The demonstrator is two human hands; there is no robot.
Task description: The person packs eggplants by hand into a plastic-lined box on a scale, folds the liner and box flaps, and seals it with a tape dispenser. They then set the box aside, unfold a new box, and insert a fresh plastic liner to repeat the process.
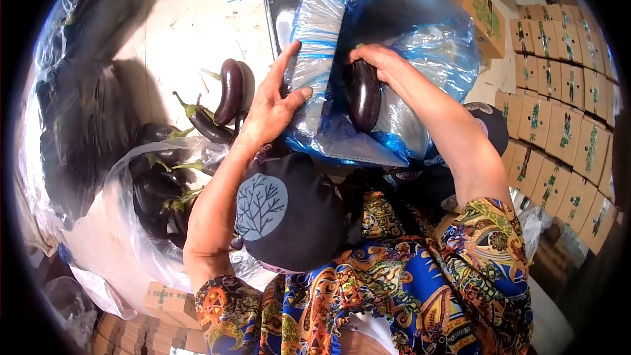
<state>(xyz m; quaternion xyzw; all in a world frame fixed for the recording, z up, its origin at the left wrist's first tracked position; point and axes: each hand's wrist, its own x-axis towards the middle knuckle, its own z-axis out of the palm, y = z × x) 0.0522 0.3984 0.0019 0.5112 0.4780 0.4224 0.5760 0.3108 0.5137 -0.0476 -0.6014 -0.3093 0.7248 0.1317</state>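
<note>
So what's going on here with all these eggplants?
Someone is handling a dark eggplant: the right hand grips it near its stem end, inside a plastic-lined box. The left hand is against the box's lined side. More eggplants lie to the left, and printed cartons are stacked to the right.

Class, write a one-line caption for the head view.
Right hand grips an eggplant inside a plastic-lined box; left hand touches its side.

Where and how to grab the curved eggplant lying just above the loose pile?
Best from above, across the middle of the curved eggplant, closing on its long sides: it lies lengthwise, narrower across than along. I'd avoid the lower end, close to the neighbouring eggplant.
</note>
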